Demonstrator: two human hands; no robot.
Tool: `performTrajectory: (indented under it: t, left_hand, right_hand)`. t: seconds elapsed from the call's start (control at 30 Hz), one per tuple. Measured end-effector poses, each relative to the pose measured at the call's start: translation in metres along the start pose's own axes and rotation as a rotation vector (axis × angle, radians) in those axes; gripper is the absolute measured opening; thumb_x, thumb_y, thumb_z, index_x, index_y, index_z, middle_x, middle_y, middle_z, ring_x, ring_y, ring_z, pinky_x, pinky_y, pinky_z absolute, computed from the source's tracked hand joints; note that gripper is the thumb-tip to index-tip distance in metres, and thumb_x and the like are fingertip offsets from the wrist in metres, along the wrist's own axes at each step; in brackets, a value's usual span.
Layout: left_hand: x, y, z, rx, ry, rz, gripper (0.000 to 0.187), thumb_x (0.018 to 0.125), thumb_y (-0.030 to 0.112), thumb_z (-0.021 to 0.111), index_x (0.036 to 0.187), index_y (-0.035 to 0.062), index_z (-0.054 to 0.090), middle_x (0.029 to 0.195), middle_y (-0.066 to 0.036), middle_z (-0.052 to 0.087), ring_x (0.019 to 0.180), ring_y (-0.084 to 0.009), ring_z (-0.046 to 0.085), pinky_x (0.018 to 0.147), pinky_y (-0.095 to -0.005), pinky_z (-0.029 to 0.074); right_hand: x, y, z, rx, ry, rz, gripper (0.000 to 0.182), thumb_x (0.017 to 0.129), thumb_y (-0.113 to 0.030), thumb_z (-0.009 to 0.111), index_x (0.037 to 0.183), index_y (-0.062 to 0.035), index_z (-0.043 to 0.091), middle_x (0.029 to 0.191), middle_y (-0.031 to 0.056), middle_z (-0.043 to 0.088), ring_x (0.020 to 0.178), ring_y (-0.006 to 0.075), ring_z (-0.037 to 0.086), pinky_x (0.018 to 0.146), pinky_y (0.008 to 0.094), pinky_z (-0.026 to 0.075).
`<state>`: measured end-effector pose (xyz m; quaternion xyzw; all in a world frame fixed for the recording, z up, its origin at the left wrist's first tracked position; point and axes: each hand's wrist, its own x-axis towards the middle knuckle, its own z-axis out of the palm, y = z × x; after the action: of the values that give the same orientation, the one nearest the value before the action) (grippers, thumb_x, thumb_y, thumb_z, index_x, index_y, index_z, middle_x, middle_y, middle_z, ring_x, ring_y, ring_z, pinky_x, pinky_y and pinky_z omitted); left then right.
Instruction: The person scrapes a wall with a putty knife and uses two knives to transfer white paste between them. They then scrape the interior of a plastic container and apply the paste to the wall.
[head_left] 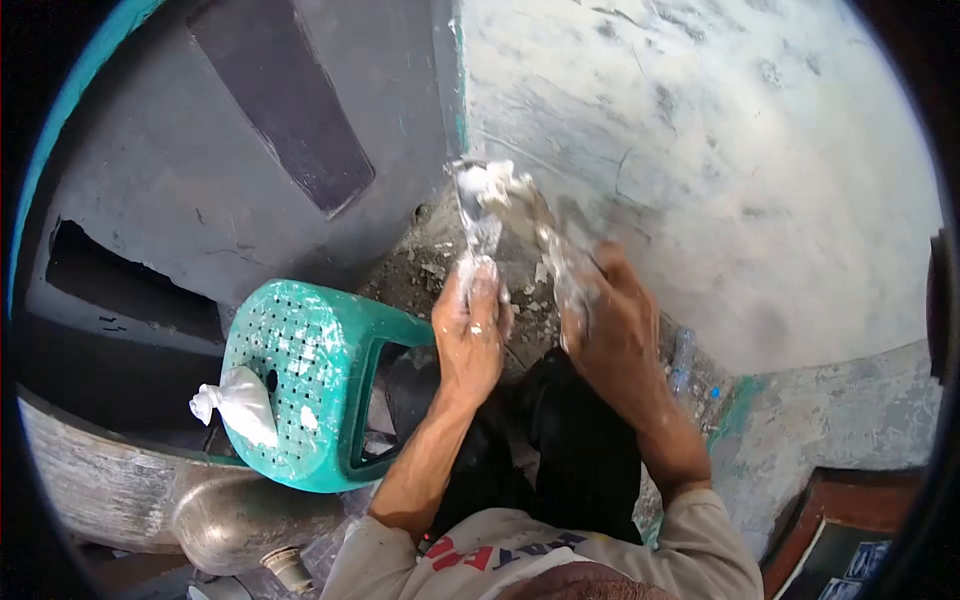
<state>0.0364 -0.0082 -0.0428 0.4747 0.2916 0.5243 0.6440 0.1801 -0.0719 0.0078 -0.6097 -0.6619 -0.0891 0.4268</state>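
Observation:
My left hand [468,335] is closed around the handle of a putty knife [484,232], its blade pointing away from me. White putty [492,182] sits in a lump on that blade. In my right hand [615,325], fingers wrapped round its handle, is a second putty knife [530,215], blurred by motion. The two blades overlap at the lump, and putty clings to both. White smears cover the fingers of my left hand. Behind the blades, a wall patched in white and grey [720,180] rises on the right.
A green plastic stool [300,330] spotted with white stands left of my left arm, a knotted white plastic bag [245,405] on its seat. Rubble [430,255] litters the floor corner. A clear plastic bottle [683,360] lies by the right wall. At lower left is a rounded metal vessel [235,520].

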Motion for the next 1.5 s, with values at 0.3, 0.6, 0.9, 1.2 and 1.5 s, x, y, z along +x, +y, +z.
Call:
performTrajectory:
  t: [0.3, 0.6, 0.9, 1.2, 1.5]
  left_hand:
    - [0.011, 0.003, -0.005, -0.024, 0.022, 0.047, 0.026, 0.114, 0.027, 0.051, 0.111, 0.0038, 0.06, 0.083, 0.002, 0.054, 0.062, -0.0056, 0.047, 0.054, -0.0233, 0.039]
    - [0.006, 0.004, 0.003, -0.168, -0.03, -0.035, 0.023, 0.113, 0.026, 0.049, 0.12, 0.0057, 0.058, 0.085, -0.003, 0.06, 0.06, -0.0093, 0.05, 0.052, -0.0246, 0.041]
    - [0.012, 0.008, -0.015, -0.582, -0.108, -0.34, 0.031, 0.111, 0.032, 0.052, 0.121, 0.0042, 0.06, 0.076, -0.005, 0.059, 0.049, -0.0125, 0.048, 0.042, -0.0268, 0.037]
    - [0.015, 0.016, -0.012, -0.519, -0.056, -0.386, 0.043, 0.113, 0.034, 0.052, 0.138, 0.0001, 0.061, 0.075, -0.002, 0.059, 0.046, -0.0097, 0.045, 0.04, -0.026, 0.034]
    - [0.014, 0.001, -0.001, -0.336, 0.035, -0.115, 0.024, 0.114, 0.029, 0.05, 0.12, 0.0059, 0.054, 0.082, -0.005, 0.059, 0.05, -0.0121, 0.05, 0.043, -0.0267, 0.041]
  right_hand:
    - [0.025, 0.015, -0.015, 0.036, 0.115, 0.0, 0.035, 0.088, 0.004, 0.065, 0.123, 0.0005, 0.071, 0.096, 0.0151, 0.062, 0.08, 0.0296, 0.066, 0.071, 0.0378, 0.054]
    - [0.042, 0.026, -0.009, 0.089, 0.166, 0.037, 0.033, 0.088, 0.011, 0.054, 0.12, 0.0072, 0.065, 0.097, 0.0182, 0.059, 0.082, 0.0309, 0.062, 0.073, 0.0388, 0.052]
    - [-0.004, -0.016, -0.007, 0.219, -0.193, 0.104, 0.028, 0.089, 0.007, 0.063, 0.117, 0.0047, 0.069, 0.1, 0.0175, 0.063, 0.085, 0.0313, 0.066, 0.075, 0.0366, 0.053]
    - [0.01, 0.0, -0.017, 0.137, 0.039, 0.043, 0.034, 0.088, 0.009, 0.064, 0.12, 0.0029, 0.069, 0.098, 0.0188, 0.062, 0.077, 0.0329, 0.063, 0.066, 0.0396, 0.051]
    - [-0.005, -0.005, -0.016, -0.058, 0.019, 0.041, 0.041, 0.086, 0.004, 0.069, 0.126, -0.0036, 0.071, 0.1, 0.0164, 0.063, 0.077, 0.0332, 0.066, 0.068, 0.0399, 0.055]
